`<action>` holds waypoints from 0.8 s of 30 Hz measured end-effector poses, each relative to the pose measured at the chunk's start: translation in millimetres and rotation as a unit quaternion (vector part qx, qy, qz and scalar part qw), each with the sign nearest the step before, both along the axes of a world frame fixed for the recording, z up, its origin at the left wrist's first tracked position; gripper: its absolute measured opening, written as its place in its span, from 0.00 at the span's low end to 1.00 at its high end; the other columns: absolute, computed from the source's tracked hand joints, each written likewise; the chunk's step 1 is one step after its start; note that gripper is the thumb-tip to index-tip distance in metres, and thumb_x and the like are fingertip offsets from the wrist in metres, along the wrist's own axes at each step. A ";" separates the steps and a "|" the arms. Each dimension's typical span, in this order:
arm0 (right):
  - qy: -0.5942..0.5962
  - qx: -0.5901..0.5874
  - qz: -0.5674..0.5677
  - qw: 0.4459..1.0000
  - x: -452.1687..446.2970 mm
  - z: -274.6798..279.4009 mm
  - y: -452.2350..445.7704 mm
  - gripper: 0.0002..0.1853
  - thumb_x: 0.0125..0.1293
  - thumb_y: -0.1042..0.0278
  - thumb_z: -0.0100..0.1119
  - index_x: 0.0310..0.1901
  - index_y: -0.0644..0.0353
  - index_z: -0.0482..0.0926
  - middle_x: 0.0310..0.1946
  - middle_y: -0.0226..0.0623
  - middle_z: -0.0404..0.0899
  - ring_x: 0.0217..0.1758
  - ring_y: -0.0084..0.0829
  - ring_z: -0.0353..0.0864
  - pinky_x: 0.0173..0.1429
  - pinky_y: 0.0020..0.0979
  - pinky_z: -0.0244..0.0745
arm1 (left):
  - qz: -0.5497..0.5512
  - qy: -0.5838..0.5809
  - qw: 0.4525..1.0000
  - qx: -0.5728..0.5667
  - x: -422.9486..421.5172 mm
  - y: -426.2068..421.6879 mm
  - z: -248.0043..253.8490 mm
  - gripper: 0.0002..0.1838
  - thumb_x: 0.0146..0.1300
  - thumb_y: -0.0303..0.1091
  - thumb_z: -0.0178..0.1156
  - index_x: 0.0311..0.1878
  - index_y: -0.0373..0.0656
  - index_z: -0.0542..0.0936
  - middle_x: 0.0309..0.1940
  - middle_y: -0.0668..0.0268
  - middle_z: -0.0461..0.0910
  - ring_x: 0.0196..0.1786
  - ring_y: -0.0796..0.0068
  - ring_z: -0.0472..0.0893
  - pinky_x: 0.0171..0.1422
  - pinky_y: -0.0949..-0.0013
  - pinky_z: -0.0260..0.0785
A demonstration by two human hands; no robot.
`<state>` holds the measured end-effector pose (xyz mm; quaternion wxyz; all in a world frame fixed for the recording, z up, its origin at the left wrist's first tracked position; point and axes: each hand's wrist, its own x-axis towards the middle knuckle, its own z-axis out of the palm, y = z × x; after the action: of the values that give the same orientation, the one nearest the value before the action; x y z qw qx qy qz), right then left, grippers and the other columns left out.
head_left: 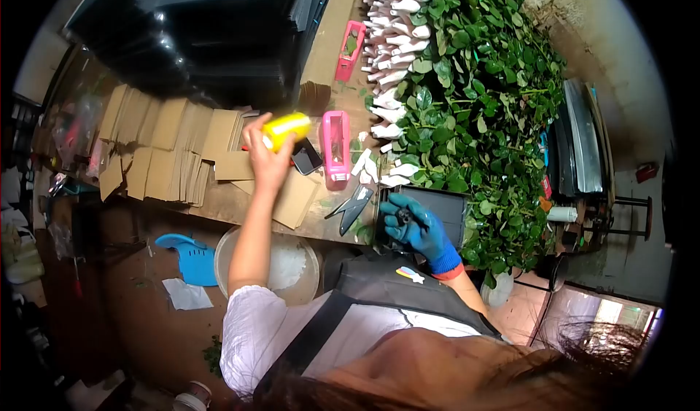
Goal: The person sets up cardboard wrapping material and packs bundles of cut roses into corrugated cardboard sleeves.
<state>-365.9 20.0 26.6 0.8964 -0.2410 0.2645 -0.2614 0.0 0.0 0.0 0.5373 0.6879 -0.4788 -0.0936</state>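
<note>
My bare left hand (270,165) is raised over the table, its fingers wrapped round a bright yellow cylindrical thing (289,130) whose kind I cannot make out. A dark phone-like device (306,157) lies just below that hand, beside loose cardboard pieces (295,201). My right hand (423,230), in a blue glove, is turned palm up with curled fingers around a small black thing, too small to name. Beneath it lies a black tray (448,210). Black plier-like cutters or a stapler (353,208) lie between the hands, near a pink plastic holder (336,149).
White-wrapped flower buds (397,47) with leafy green stems (481,98) pile along the right. Stacked cardboard pieces (164,141) and black plastic sheets (211,39) fill the left. A second pink holder (351,50) lies farther back. A blue stool (193,258) and white bucket (292,265) stand below.
</note>
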 end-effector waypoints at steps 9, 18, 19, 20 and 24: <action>0.056 -0.107 -0.012 0.993 23.3 30.1 8.5 0.38 0.75 0.38 0.49 0.74 0.61 0.62 0.68 0.38 0.71 0.70 0.31 0.71 0.71 0.36 0.68 | -0.272 0.248 0.919 -0.140 -155.3 89.4 42.1 0.37 0.49 0.25 0.79 0.54 0.44 0.61 0.56 0.53 0.67 0.59 0.61 0.74 0.63 0.62 0.70; 0.409 -0.448 0.026 0.794 0.3 79.9 30.7 0.47 0.53 0.51 0.77 0.71 0.64 0.66 0.59 0.44 0.76 0.64 0.36 0.74 0.71 0.39 0.67 | -0.308 0.475 0.824 0.032 -167.9 112.2 47.1 0.39 0.60 0.25 0.71 0.68 0.42 0.57 0.59 0.55 0.70 0.60 0.65 0.76 0.64 0.61 0.73; 0.461 -0.539 0.052 0.703 -1.9 85.5 32.6 0.48 0.51 0.51 0.77 0.71 0.64 0.66 0.59 0.45 0.76 0.64 0.38 0.74 0.70 0.39 0.67 | -0.351 0.418 0.834 0.086 -162.5 112.6 35.1 0.35 0.65 0.29 0.67 0.69 0.43 0.58 0.58 0.56 0.72 0.61 0.67 0.76 0.67 0.61 0.71; 0.455 -0.550 0.039 0.700 -4.3 86.4 36.1 0.52 0.45 0.53 0.80 0.72 0.62 0.65 0.60 0.47 0.74 0.64 0.43 0.73 0.70 0.41 0.66 | -0.375 0.510 0.767 0.099 -162.1 115.2 24.1 0.31 0.68 0.34 0.64 0.68 0.44 0.59 0.59 0.57 0.73 0.61 0.66 0.77 0.68 0.59 0.70; 0.359 -0.544 -0.043 0.757 -12.9 92.5 38.1 0.53 0.45 0.51 0.81 0.72 0.61 0.65 0.60 0.49 0.73 0.66 0.47 0.71 0.72 0.42 0.64 | -0.354 0.764 0.540 0.003 -192.6 124.2 34.8 0.25 0.76 0.48 0.54 0.67 0.45 0.63 0.61 0.56 0.73 0.60 0.60 0.79 0.69 0.54 0.70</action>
<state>-378.8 58.1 119.1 0.4417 -0.7524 0.3901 -0.2943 -192.6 124.2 34.8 0.6204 0.1317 -0.0911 -0.7677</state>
